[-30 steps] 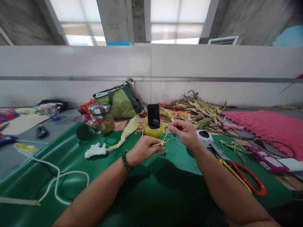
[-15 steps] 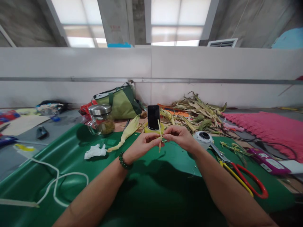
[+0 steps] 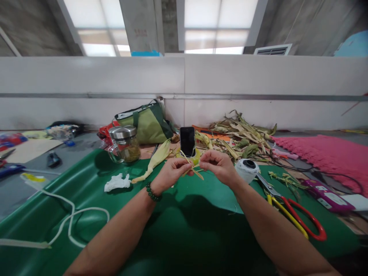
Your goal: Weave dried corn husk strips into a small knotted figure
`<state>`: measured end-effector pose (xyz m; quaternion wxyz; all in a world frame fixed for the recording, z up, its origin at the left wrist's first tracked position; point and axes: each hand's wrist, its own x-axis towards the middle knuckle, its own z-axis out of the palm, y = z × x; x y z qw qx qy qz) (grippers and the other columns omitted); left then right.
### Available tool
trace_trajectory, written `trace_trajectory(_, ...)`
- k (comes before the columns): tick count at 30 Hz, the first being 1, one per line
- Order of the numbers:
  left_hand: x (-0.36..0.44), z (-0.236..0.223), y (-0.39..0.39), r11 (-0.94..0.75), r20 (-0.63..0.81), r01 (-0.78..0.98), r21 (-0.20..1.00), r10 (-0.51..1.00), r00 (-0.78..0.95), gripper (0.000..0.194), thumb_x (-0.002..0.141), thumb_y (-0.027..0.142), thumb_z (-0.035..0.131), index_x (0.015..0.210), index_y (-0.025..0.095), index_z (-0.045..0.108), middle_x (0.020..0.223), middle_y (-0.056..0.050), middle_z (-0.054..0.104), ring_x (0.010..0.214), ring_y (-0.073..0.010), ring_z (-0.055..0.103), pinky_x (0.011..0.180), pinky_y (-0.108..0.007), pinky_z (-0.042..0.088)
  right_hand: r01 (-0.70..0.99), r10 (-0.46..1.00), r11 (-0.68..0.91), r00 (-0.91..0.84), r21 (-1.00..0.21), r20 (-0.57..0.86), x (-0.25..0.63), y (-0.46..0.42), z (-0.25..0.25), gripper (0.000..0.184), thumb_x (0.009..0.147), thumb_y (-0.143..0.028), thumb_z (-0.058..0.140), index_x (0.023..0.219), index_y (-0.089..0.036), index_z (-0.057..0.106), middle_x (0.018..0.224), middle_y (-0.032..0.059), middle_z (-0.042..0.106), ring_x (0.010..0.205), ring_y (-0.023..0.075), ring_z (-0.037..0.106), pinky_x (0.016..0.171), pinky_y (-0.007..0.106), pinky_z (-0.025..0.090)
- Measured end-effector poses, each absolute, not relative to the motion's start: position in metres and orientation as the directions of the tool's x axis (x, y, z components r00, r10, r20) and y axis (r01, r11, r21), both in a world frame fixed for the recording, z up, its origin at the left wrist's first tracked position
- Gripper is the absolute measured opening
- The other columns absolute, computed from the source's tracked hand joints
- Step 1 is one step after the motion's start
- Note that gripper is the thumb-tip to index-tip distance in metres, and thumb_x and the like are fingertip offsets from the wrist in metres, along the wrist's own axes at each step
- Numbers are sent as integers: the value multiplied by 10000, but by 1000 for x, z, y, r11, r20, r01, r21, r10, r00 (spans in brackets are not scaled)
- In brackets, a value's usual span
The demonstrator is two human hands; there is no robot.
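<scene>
My left hand [image 3: 175, 171] is closed in a pinch on a small crossed bundle of pale corn husk strips [image 3: 197, 173], whose ends stick out past the fingertips. Just to the right, my right hand [image 3: 217, 165] pinches a fine thread, barely visible, close to the bundle. Both hands hover above a green mat [image 3: 186, 234]. Behind them a black phone [image 3: 187, 140] stands upright in a yellow ring-shaped holder [image 3: 195, 158]. A white spool with a dark core [image 3: 246, 171] sits beside my right wrist.
Scissors with red and yellow handles [image 3: 304, 218] lie at right, near a purple device [image 3: 329, 196]. Dried husks [image 3: 244, 134] are heaped behind. At left are a husk piece [image 3: 158, 159], crumpled white tissue [image 3: 117, 183], a lidded glass jar [image 3: 126, 147], a green bag [image 3: 149, 124] and white cord [image 3: 69, 218].
My right hand came in from apart to meet the left at the husk strips, then drew slightly away to the right. The strips, upright half a second ago, now lie slanted.
</scene>
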<state>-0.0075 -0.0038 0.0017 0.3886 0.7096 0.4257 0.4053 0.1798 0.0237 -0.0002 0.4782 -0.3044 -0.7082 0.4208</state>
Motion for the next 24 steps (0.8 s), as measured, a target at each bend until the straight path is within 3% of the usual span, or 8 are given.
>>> trace_trajectory(3,-6,1,-3,-254,196,155,955,929,315,340,756,464,642,842,136,661,774,-29,695,735,-166,659,656,-259,497,63,826,491,-352,-869,440,177,22,-1,175,704,-340,698,717,-195,603,623,-10,587,551,118,531,530,261,450)
trace_trajectory(6,-4,-1,-4,-289,217,185,939,919,329,297,692,410,719,792,133,680,754,-32,706,683,-154,636,629,-249,493,105,820,513,-352,-852,451,175,18,-2,162,724,-343,685,733,-198,611,634,-4,599,557,123,536,532,267,442)
trace_trajectory(9,-3,-1,-6,-320,223,257,912,912,344,271,745,391,669,663,133,680,647,-38,692,616,-143,605,587,-237,469,61,832,482,-345,-874,435,174,16,-2,190,706,-357,700,745,-203,595,632,-8,613,543,122,541,528,271,451)
trace_trajectory(16,-7,5,-9,-326,172,293,899,878,447,315,796,403,611,643,134,666,646,-47,701,603,-137,611,588,-222,460,-45,870,362,-343,-931,355,176,25,-4,324,653,-388,737,725,-211,475,569,-43,575,507,115,555,494,252,443)
trace_trajectory(20,-6,2,-5,-236,104,257,937,892,440,381,811,481,565,704,131,668,638,-35,676,585,-126,593,547,-211,442,-17,842,410,-378,-912,386,174,26,-6,272,700,-362,689,826,-206,505,574,-49,557,499,101,531,501,244,433)
trace_trajectory(24,-4,2,-6,-287,127,300,910,881,456,370,808,459,573,648,133,640,588,-16,638,529,-96,521,512,-194,400,-20,834,450,-346,-893,429,170,21,-8,245,722,-337,663,859,-213,503,559,-66,518,508,100,528,517,242,431)
